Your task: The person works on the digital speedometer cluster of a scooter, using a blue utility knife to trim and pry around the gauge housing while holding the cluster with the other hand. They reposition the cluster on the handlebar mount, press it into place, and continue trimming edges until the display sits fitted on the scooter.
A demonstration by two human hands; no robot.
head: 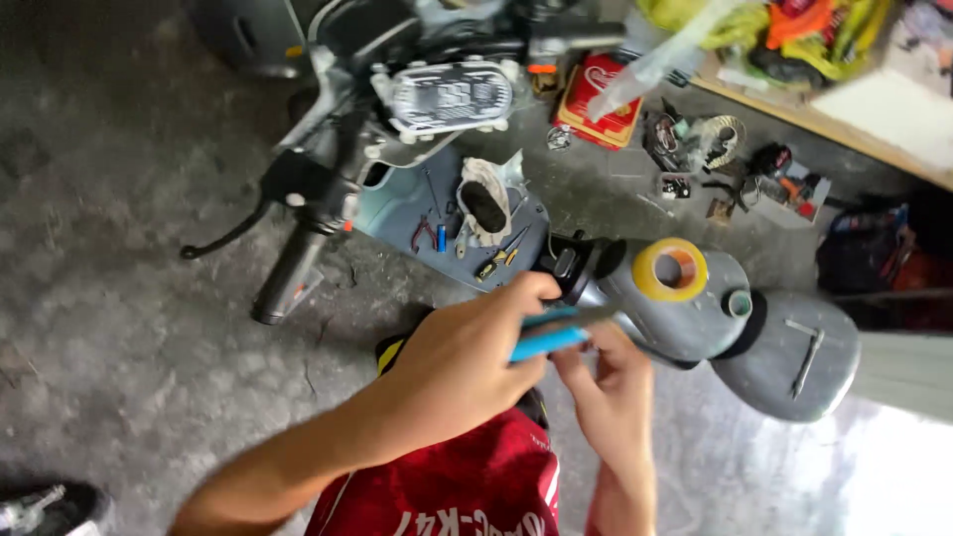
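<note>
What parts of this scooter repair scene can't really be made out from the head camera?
- Blue-handled tool: its working end is hidden between the left hand and right hand, and is motion-blurred.
- Small tools on the grey panel: too small to identify.
- Bench clutter: cut off by the top edge.
- Dashboard: blurred.

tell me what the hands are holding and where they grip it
The left hand grips a blue-handled tool, likely pliers, by its handles. The right hand has its fingertips at the tool's front end; what they pinch cannot be told.
</note>
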